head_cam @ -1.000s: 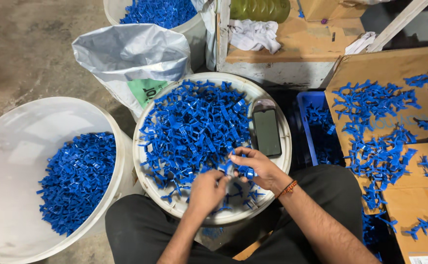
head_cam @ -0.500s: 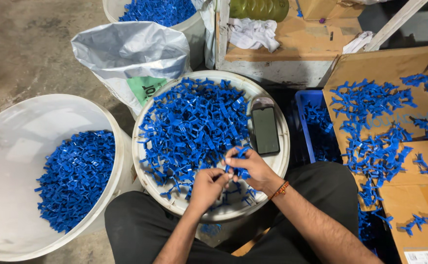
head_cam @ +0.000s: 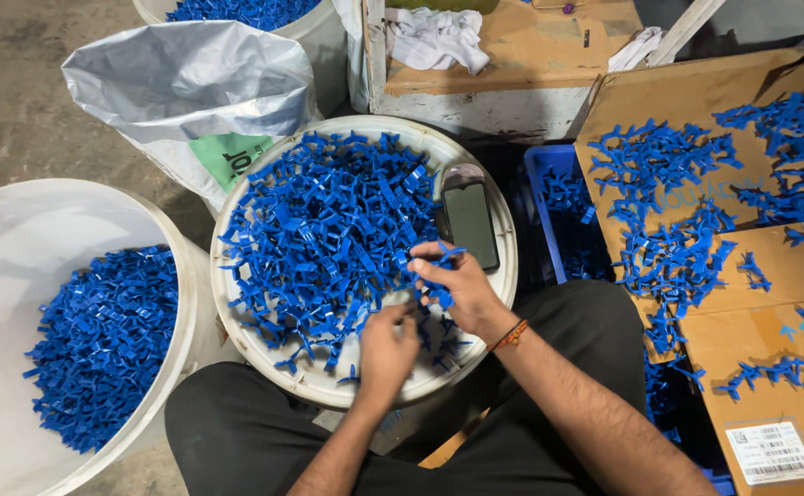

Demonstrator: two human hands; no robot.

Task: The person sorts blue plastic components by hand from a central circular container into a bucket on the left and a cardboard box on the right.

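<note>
A seated person's right hand [head_cam: 457, 285] pinches a small blue moulded plastic piece [head_cam: 441, 253] between thumb and fingertips above a round white plastic lid [head_cam: 503, 276], while the left hand [head_cam: 385, 354] is curled just below it, fingers closed around more of the same blue pieces at the lid's near edge. The lid carries a dense heap of blue plastic clips [head_cam: 328, 230], and a dark smartphone [head_cam: 471, 223] lies flat on its right side, just beside the right hand. An orange thread band [head_cam: 510, 335] circles the right wrist. To the left stands a large white plastic bucket [head_cam: 16, 239] partly filled with separated blue pieces [head_cam: 99, 340]. Behind the lid sits a crumpled white woven sack [head_cam: 186, 83]. On the right, flattened brown cardboard [head_cam: 770, 321] holds scattered branched blue plastic sprues [head_cam: 678, 211], beside a blue plastic crate [head_cam: 544, 184].
</note>
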